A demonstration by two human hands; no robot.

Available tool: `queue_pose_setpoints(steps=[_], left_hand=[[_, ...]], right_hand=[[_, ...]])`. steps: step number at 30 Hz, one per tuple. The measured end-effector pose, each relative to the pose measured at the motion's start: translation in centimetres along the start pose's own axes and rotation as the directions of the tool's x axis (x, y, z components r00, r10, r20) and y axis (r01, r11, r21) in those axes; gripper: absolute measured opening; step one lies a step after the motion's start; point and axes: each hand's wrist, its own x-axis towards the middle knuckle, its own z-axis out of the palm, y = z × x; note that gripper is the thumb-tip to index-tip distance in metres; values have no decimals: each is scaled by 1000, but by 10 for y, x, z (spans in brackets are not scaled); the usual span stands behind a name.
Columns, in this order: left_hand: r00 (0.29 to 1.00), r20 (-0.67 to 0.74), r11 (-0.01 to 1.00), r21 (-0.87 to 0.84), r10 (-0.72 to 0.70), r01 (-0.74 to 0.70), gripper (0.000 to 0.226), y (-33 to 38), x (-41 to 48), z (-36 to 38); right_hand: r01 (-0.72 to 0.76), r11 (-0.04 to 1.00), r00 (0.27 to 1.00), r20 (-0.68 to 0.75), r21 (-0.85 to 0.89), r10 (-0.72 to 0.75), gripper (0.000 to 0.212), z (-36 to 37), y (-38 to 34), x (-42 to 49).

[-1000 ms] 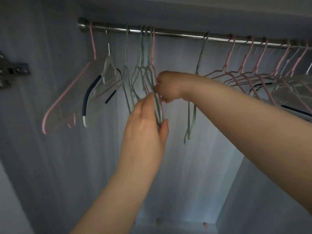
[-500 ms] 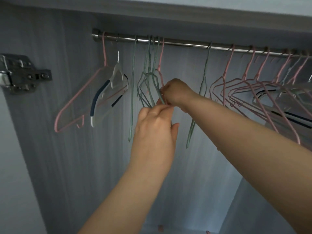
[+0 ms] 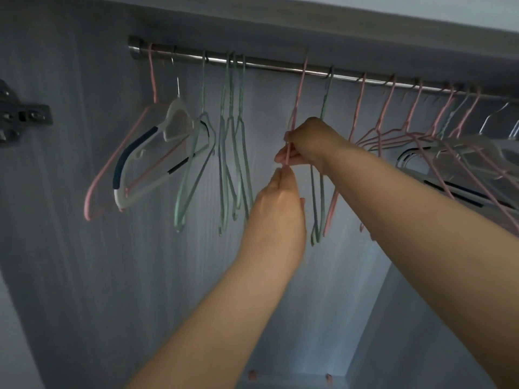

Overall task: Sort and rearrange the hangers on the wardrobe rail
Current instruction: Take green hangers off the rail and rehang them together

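A steel rail (image 3: pixel 269 66) runs across the top of the wardrobe. At its left hang a pink hanger (image 3: pixel 112 164), a clear plastic hanger (image 3: pixel 157 153) and several green wire hangers (image 3: pixel 233 153). My right hand (image 3: pixel 311 144) is shut on a single pink wire hanger (image 3: pixel 299 91) whose hook sits on the rail in the middle gap. Just below, my left hand (image 3: pixel 276 209) reaches up and its fingertips touch the same hanger's lower wire. A lone green hanger (image 3: pixel 325 102) hangs right behind my right hand. Several pink hangers (image 3: pixel 393 130) crowd the right end.
A metal door hinge (image 3: pixel 22 119) is fixed to the left wall. Clear plastic hangers (image 3: pixel 466 161) hang among the pink ones at the far right. The grey back panel (image 3: pixel 140 276) and a side wall (image 3: pixel 421 332) close the space.
The pink hanger has moved right along the rail, out of the green bunch into the gap beside the lone green hanger. Both hands followed it right.
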Motion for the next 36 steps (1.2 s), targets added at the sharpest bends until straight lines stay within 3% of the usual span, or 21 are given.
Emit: queue_pose_setpoints(steps=[4, 8, 10, 11, 12, 14, 16, 18, 20, 22, 24, 27, 30, 32, 36], left_hand=[[988, 90, 975, -168, -128, 142, 43, -6, -4, 10], [981, 120, 957, -229, -150, 175, 43, -7, -8, 17], [979, 148, 958, -232, -138, 170, 43, -8, -11, 21], [978, 163, 959, -230, -132, 168, 43, -8, -13, 23], [978, 168, 958, -234, -127, 165, 43, -9, -15, 24], [981, 152, 964, -220, -117, 149, 44, -8, -18, 22], [996, 9, 980, -182, -86, 86, 43, -10, -20, 10], [981, -192, 995, -93, -43, 25, 41, -15, -18, -5], [952, -300, 998, -27, -64, 59, 42, -22, -15, -21], [947, -308, 994, 31, -87, 101, 45, -29, -11, -32], [957, -268, 989, 59, -113, 133, 48, -36, -9, -37], [957, -238, 985, 22, -163, 173, 46, -49, -12, -36], [942, -216, 965, -116, -256, 235, 39, -60, -18, -35], [933, -193, 946, -179, -304, 271, 33, -63, -20, -33], [952, -138, 946, -220, -273, 240, 33, -58, -21, -25]], right_hand=[[-95, 994, 994, 52, 62, 92, 34, -9, 1, -8], [-156, 987, 987, 57, 35, 153, 35, -11, 7, -2], [-191, 981, 979, 66, -35, 193, 34, -10, 8, 0], [-155, 976, 986, 35, -152, 162, 34, -11, 9, 2], [-85, 929, 996, -9, -360, 88, 35, -12, 9, 5], [73, 656, 989, -32, -751, -147, 49, -10, 7, 3], [178, 520, 939, -14, -835, -344, 59, -1, -1, -2], [335, 540, 891, 73, -772, -448, 54, 12, -13, -4], [384, 661, 911, 147, -645, -386, 47, 29, -24, -4], [311, 862, 947, 203, -401, -247, 34, 46, -29, -5], [145, 973, 957, 276, -177, -92, 20, 59, -27, -4], [39, 998, 954, 299, -44, -24, 28, 72, -17, -1], [-56, 988, 966, 258, 144, 17, 13, 75, -15, 0], [-80, 973, 975, 219, 219, 31, 27, 75, -14, 1], [-88, 941, 986, 164, 325, 36, 28, 62, -7, 2]])
